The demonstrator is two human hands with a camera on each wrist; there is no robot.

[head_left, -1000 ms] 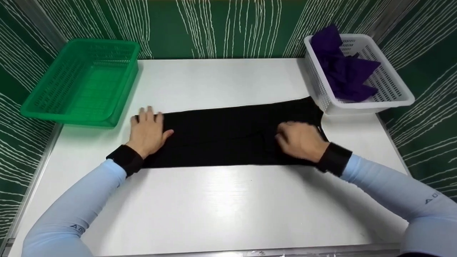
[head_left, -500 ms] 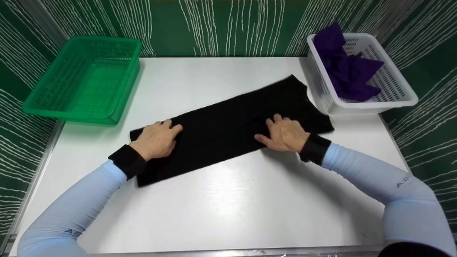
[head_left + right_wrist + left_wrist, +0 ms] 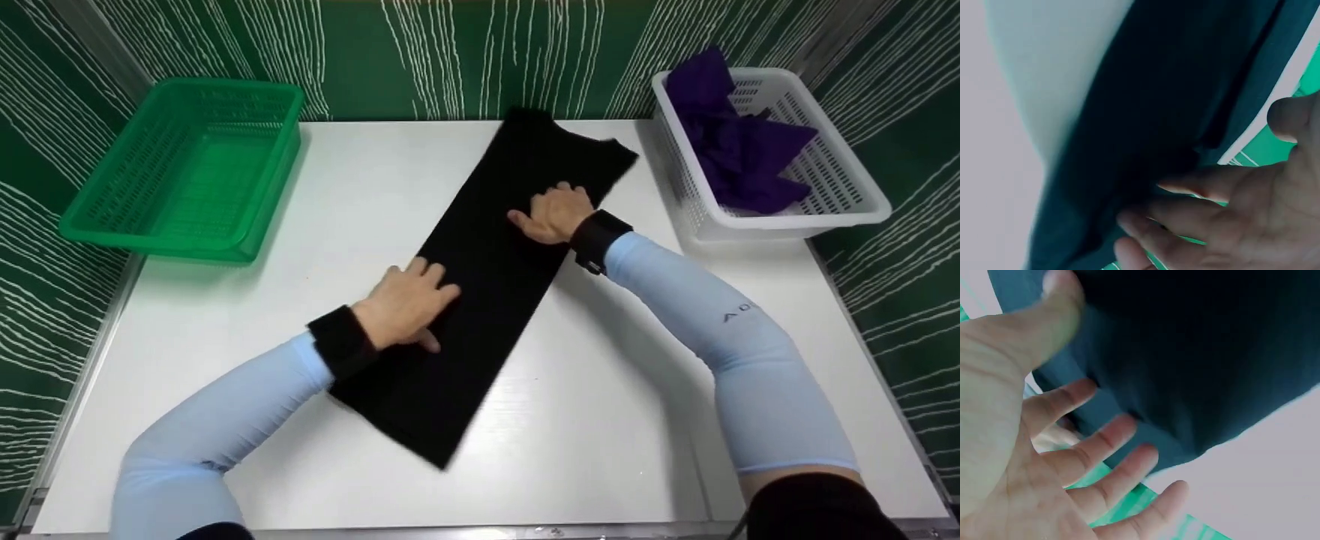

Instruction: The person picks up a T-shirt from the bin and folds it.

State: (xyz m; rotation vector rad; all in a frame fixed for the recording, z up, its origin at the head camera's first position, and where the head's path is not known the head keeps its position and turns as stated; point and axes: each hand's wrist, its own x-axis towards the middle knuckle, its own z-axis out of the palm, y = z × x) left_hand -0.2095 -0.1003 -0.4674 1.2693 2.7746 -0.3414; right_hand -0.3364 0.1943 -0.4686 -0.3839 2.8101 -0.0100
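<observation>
A black garment [image 3: 495,285], folded into a long strip, lies slantwise on the white table, its wider end reaching the far edge. Across its left side, near the middle, my left hand [image 3: 405,304] rests with fingers spread. My right hand [image 3: 555,214] lies on the upper part near the right edge, thumb held apart. In the left wrist view, the left fingers [image 3: 1120,433] are extended over the dark cloth [image 3: 1185,371]. The right fingers [image 3: 1190,216] touch the cloth [image 3: 1145,112] in the right wrist view, slightly bent but not gripping it.
A green plastic basket [image 3: 161,244] stands at the back left. At the back right, a white basket [image 3: 814,219] holds crumpled purple cloth [image 3: 750,150]. Green walls with white streaks enclose the white table [image 3: 585,465] at the back and sides.
The black garment has turned from lying crosswise to a steep slant, its right end swinging away and its left end nearer. Both hands moved along with it, the right one farther back and leftward.
</observation>
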